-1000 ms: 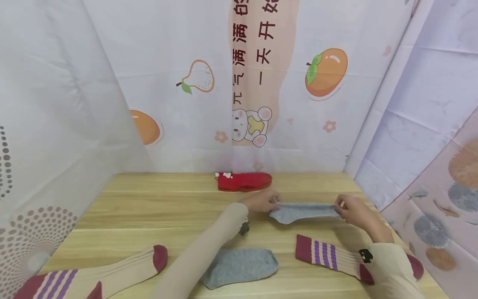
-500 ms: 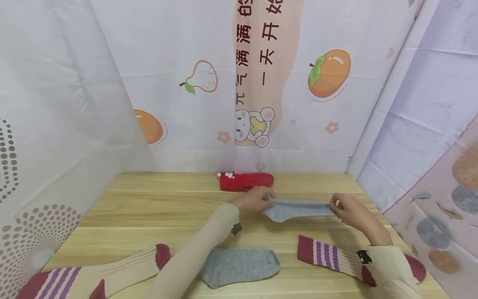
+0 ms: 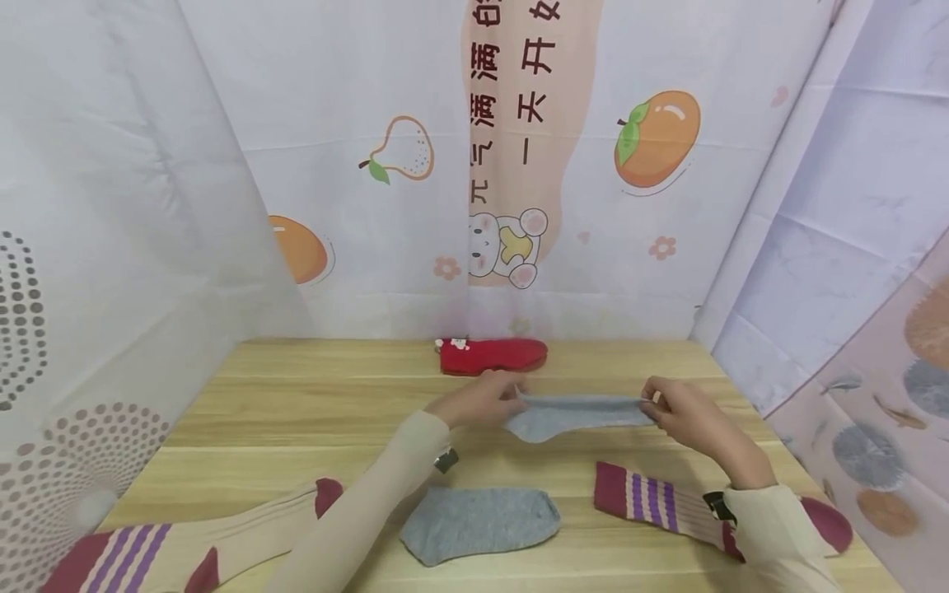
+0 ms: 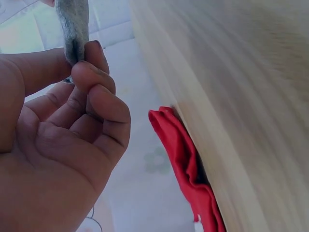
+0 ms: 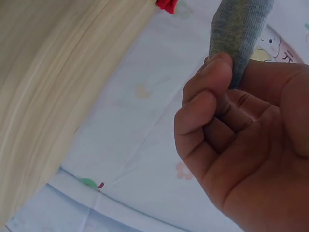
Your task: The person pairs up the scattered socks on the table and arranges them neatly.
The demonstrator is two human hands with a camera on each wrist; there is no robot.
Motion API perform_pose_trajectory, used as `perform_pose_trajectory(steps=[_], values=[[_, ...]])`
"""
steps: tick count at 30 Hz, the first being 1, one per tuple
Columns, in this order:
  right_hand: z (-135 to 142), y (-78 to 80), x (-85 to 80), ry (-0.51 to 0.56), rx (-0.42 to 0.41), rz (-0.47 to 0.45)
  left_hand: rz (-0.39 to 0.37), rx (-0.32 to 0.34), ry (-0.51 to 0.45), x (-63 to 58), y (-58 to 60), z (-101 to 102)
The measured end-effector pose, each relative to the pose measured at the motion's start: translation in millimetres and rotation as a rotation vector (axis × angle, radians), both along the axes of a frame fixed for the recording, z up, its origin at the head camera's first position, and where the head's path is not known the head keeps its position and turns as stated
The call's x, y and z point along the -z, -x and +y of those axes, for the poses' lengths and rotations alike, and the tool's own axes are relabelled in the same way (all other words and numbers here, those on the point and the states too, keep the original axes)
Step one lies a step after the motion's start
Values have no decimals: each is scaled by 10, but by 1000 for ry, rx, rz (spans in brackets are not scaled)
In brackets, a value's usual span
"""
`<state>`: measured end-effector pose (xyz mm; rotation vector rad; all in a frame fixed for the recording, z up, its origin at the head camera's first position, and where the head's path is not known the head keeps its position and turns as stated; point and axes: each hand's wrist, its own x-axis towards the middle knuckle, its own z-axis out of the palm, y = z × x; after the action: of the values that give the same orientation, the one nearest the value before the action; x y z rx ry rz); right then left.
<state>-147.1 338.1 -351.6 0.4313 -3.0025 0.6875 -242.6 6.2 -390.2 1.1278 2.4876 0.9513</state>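
- Both hands, left (image 3: 478, 401) and right (image 3: 693, 420), had moved a little toward the person's left since a second ago, and the lifted grey sock (image 3: 582, 414) had gone along between them.
- Closest to the person, the left sleeve (image 3: 371, 502) hid part of one striped sock (image 3: 252, 531), and the right sleeve (image 3: 778, 535) hid part of another striped sock (image 3: 652, 501). I couldn't tell if cloth touched cloth. If a sleeve dipped low, it could drag a sock out of its place.
- Between the sleeves lay a flat grey sock (image 3: 482, 525). If the left arm swung in, it could rumple that one.
- Farther out, the lifted grey sock looked held above the table (image 3: 296, 412), stretched sideways. Each hand pinched one end, thumb and fingers closed together on just a bit of cloth. Such a small pinch could slip if they tugged hard, and then that end would flop down. Pulling too much might make the sock too long.
- Farthest away, a red bundle (image 3: 495, 356) sat by the curtain (image 3: 356, 247), just past the left hand. If that hand reached out more, it could bump the bundle into the curtain.
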Motion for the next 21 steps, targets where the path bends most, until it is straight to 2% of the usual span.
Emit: perform_pose_trajectory(steps=[6, 11, 17, 21], values=[[-134, -29, -43, 46, -55, -42, 49, 19, -9, 67, -63, -188], [-211, -73, -66, 62, -93, -52, 113, 38, -33, 65, -195, -309], [-308, -109, -79, 55, -134, -43, 43, -19, -14, -12, -370, -474], [-397, -115, -54, 45, -180, 14, 53, -24, -22, -57, -450, -612]])
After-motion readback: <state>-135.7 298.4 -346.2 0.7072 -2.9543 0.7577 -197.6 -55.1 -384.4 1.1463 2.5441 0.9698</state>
